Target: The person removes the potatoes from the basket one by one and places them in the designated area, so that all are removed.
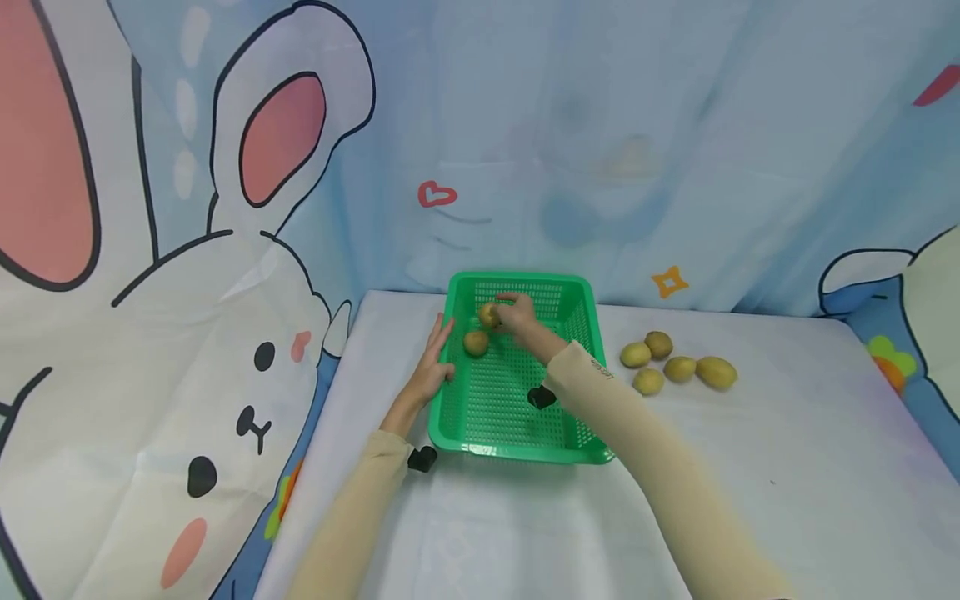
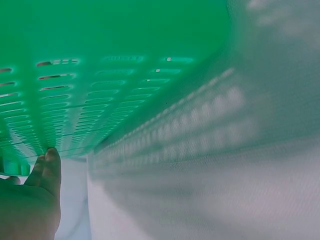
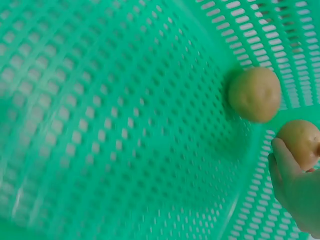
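A green plastic basket (image 1: 517,454) with slotted walls stands on the white-covered table. Inside it, toward the far left, my right hand (image 1: 519,317) grips a round yellow-brown potato (image 1: 489,314) between fingers and thumb. In the right wrist view the gripped potato (image 3: 300,142) shows close to the basket wall. A second potato (image 3: 256,95) lies beside it on the basket floor, near the left wall. My left hand (image 1: 429,372) rests along the outside of the basket's left side, fingers straight. Those straight fingers (image 2: 51,172) lie close against the slotted wall in the left wrist view.
Several loose potatoes (image 1: 680,369) lie in a group on the table, right of the basket. A light blue cartoon curtain (image 1: 525,125) hangs right behind the table. A large printed rabbit (image 1: 247,350) covers the left side.
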Demonstrator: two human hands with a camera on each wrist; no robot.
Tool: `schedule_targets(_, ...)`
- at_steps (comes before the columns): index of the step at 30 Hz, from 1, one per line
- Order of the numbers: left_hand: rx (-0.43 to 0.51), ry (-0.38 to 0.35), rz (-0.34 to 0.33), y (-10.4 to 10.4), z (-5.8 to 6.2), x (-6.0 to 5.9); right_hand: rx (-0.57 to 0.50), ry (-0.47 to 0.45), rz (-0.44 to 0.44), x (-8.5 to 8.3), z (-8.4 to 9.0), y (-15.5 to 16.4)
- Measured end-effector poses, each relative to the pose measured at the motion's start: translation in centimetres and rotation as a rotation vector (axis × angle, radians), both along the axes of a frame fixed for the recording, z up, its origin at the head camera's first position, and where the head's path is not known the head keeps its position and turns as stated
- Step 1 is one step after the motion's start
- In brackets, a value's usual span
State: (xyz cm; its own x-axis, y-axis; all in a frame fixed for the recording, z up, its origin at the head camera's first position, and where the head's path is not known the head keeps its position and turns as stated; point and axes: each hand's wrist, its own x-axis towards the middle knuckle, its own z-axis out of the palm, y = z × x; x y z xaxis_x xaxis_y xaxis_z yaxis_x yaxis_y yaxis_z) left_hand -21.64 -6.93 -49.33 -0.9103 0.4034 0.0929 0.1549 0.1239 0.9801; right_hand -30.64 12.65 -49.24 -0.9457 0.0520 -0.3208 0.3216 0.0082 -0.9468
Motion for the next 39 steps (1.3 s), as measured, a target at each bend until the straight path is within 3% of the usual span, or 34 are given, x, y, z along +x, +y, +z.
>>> schedule_targets(8, -0.006, 0.004, 0.004, -0.5, 0.2, -0.4, -0.092, -0.045, 0.039, 0.6, 3.1, 4.9)
schedule_targets(12, -0.012, 0.01, -0.004, -0.5, 0.3, -0.8, -0.2, -0.037, 0.035, 1.0, 4.1, 8.2)
schedule_targets(19, -0.004, 0.012, 0.028, -0.3, -2.8, -2.2, -0.321, -0.028, 0.046, 3.7, 4.4, 13.7)
schedule_targets(24, 0.005, 0.025, 0.033, 0.2, -3.5, -2.2, -0.365, -0.025, 0.04, 6.4, 4.2, 17.1)
schedule_targets(25, 0.009, 0.027, 0.03, 0.2, -3.5, -2.1, -0.374, -0.028, 0.033, 6.9, 4.3, 17.8)
schedule_targets(32, -0.004, -0.006, -0.011, 0.0, 0.0, -0.2, -0.393, -0.072, -0.045, 9.7, 3.7, 22.2)
schedule_targets(39, -0.017, 0.005, -0.004, 0.0, 0.1, 0.0, -0.419, -0.093, -0.101, 12.1, 1.3, 26.0)
